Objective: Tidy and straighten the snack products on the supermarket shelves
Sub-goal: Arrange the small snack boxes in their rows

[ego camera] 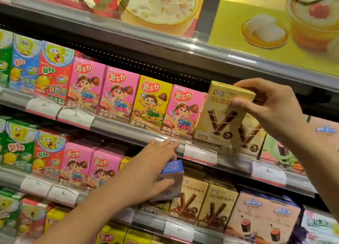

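My right hand [269, 104] grips the top of a cream-yellow wafer-stick box [218, 115] on the middle shelf, thumb on its front face and fingers over its top. The box stands slightly tilted next to a pink mushroom-biscuit box [181, 109]. Lower down, my left hand [152, 172] holds a blue-and-white box [171, 172] in front of the shelf below, with its straight fingertips touching the middle shelf's rail [128, 131]. Much of the blue box is hidden behind this hand.
Pink, yellow and cartoon-printed snack boxes [117, 91] line the middle shelf to the left. Brown wafer-stick boxes [216, 203] and pale roll boxes [260, 216] fill the lower shelf. Large gift boxes [275, 29] stand on the top shelf. Price tags [268, 172] hang on the rails.
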Action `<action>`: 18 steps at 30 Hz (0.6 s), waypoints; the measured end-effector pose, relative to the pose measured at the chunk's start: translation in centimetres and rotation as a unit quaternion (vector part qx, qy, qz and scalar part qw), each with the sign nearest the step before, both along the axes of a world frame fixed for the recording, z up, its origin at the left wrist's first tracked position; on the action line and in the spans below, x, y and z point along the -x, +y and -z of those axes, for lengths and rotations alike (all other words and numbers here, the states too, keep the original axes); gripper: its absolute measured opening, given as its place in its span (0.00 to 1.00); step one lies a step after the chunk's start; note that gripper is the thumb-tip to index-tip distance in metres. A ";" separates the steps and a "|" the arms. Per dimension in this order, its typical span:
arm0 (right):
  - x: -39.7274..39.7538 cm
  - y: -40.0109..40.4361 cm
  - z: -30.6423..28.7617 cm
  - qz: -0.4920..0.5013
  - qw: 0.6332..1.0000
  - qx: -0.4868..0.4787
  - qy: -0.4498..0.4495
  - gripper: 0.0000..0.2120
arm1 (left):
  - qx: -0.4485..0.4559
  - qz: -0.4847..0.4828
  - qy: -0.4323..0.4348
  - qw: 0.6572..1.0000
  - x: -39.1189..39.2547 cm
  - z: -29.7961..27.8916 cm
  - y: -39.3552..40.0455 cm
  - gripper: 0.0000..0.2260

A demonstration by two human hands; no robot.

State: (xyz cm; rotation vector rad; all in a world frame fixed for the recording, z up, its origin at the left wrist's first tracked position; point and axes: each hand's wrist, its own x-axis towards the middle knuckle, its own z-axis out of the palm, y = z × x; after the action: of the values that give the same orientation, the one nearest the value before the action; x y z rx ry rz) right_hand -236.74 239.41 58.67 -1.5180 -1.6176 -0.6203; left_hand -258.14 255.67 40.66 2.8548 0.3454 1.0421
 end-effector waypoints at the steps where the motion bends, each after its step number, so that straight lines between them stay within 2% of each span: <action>1: 0.1 0.2 0.0 0.001 1.000 -0.002 0.000 0.20 | -0.001 -0.002 0.002 1.000 0.0 0.0 0.0 0.17; 9: -0.2 1.0 0.3 0.023 1.000 -0.005 -0.002 0.23 | 0.004 0.007 -0.011 1.000 -0.1 0.2 0.0 0.18; 18: -1.4 1.9 -0.4 0.104 0.989 0.030 -0.101 0.23 | 0.013 0.003 -0.014 1.000 -0.1 0.1 -0.2 0.17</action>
State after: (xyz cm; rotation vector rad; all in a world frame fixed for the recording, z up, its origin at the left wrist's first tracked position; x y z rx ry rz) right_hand -235.38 241.31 59.08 -1.7283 -1.6508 -0.8712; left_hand -258.08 255.51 40.55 2.8136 0.3463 1.0665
